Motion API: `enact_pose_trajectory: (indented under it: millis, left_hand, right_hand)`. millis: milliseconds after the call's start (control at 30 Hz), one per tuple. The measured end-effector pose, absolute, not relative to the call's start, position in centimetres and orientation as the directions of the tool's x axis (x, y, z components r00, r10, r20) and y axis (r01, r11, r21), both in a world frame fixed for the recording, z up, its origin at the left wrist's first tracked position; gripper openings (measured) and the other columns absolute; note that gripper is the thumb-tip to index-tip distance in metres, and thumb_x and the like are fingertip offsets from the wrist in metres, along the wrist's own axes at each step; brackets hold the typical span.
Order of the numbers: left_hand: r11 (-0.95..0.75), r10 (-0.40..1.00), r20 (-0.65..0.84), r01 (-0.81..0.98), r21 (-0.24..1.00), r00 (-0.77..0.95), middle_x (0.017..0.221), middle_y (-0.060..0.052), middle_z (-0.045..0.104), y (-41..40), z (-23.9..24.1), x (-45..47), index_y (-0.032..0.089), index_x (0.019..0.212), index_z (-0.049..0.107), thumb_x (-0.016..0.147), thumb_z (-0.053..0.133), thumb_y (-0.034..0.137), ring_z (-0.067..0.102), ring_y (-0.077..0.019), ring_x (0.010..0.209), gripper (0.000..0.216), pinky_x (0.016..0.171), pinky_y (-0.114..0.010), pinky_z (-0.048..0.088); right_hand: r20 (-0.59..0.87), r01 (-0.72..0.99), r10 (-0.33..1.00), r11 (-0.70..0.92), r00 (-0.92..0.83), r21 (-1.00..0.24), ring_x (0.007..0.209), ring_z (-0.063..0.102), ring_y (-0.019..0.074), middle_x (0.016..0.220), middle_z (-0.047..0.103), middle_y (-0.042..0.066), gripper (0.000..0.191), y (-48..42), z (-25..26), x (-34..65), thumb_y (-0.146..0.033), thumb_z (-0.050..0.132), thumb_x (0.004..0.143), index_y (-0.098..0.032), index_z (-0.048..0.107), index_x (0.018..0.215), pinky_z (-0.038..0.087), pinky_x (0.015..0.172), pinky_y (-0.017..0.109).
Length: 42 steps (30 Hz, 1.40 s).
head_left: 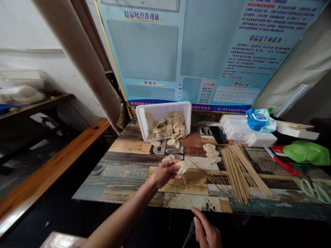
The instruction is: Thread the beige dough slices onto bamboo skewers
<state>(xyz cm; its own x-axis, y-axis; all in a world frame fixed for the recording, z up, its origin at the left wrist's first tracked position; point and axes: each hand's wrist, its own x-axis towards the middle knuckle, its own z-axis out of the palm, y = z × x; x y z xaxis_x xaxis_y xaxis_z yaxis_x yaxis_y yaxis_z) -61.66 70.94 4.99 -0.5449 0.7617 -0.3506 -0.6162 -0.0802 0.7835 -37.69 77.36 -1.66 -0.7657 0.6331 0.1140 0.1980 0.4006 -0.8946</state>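
Note:
My left hand (165,173) is closed on a pale round slice (183,166), held just above the patterned table (124,165). My right hand (207,232) pinches the lower end of a thin bamboo skewer (187,191), whose tip reaches up to the slice in my left hand. A white plastic tub (144,119) tipped on its side spills several more slices (167,127) onto the table behind my hands. A small heap of slices (212,153) lies to the right of them.
A large bundle of bamboo skewers (240,170) fans across the table's right half. Behind it lie a black phone (218,135), white boxes (248,132), a blue wipes pack (258,120) and a green bag (306,152). A wooden bench (51,165) runs along the left.

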Motion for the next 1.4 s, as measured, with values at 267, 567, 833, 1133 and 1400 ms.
enact_pose_trajectory:
  millis: [267, 567, 833, 1133, 1400]
  left_hand:
    - [-0.065, 0.783, -0.265, -0.498, 0.865, -0.563, 0.08, -0.004, 0.069, 71.1, 4.9, -60.8, 0.014, 0.09, 0.07, 0.058, 0.085, 0.036, 0.064, -0.0143, 0.07, 0.042, 0.065, -0.027, 0.056]
    - [-0.001, 0.748, -0.144, -0.218, 0.976, -0.648, 0.061, 0.005, 0.058, 71.3, 4.9, -59.6, 0.016, 0.114, 0.063, 0.064, 0.079, 0.037, 0.055, -0.0099, 0.056, 0.056, 0.061, -0.025, 0.05]
    - [0.07, 0.847, -0.256, -0.381, 0.922, -0.466, 0.068, -0.002, 0.065, 71.3, 3.4, -56.4, 0.013, 0.079, 0.06, 0.062, 0.08, 0.045, 0.06, -0.0119, 0.06, 0.041, 0.062, -0.024, 0.049]
    - [0.392, 0.652, 0.18, 0.53, 0.752, -0.737, 0.104, -0.01, 0.065, 70.0, 2.1, -64.1, 0.021, 0.1, 0.07, 0.08, 0.06, 0.026, 0.058, -0.0244, 0.094, 0.024, 0.087, -0.038, 0.044]
    - [0.562, 0.706, 0.334, 0.781, 0.273, -0.624, 0.107, -0.01, 0.062, 69.0, -0.7, -65.9, 0.021, 0.096, 0.07, 0.087, 0.052, 0.024, 0.053, -0.0262, 0.098, 0.02, 0.079, -0.037, 0.038]
  right_hand:
    - [0.119, 0.197, 0.664, 0.381, -0.738, -0.903, 0.047, 0.064, 0.0145, 0.053, 0.066, 0.003, 0.05, 76.9, -1.8, -38.2, -0.056, 0.039, 0.091, -0.022, 0.073, 0.106, 0.051, 0.046, 0.016]
    - [0.137, 0.195, 0.68, 0.388, -0.72, -0.901, 0.044, 0.062, 0.0144, 0.049, 0.063, 0.002, 0.049, 77.0, -1.8, -38.2, -0.054, 0.039, 0.091, -0.021, 0.073, 0.104, 0.051, 0.046, 0.018]
    - [0.152, 0.177, 0.681, 0.387, -0.716, -0.905, 0.041, 0.056, 0.0129, 0.045, 0.054, 0.0, 0.049, 77.1, -1.6, -38.9, -0.049, 0.038, 0.093, -0.015, 0.071, 0.108, 0.052, 0.054, 0.019]
    - [0.171, 0.169, 0.71, 0.381, -0.683, -0.909, 0.042, 0.056, 0.0128, 0.043, 0.052, 0.0, 0.05, 77.5, -2.5, -38.7, -0.052, 0.039, 0.092, -0.016, 0.072, 0.104, 0.05, 0.052, 0.018]
    - [0.174, 0.191, 0.707, 0.406, -0.686, -0.894, 0.046, 0.064, 0.015, 0.051, 0.064, 0.003, 0.05, 77.3, -3.0, -38.5, -0.054, 0.038, 0.092, -0.019, 0.072, 0.104, 0.053, 0.052, 0.018]
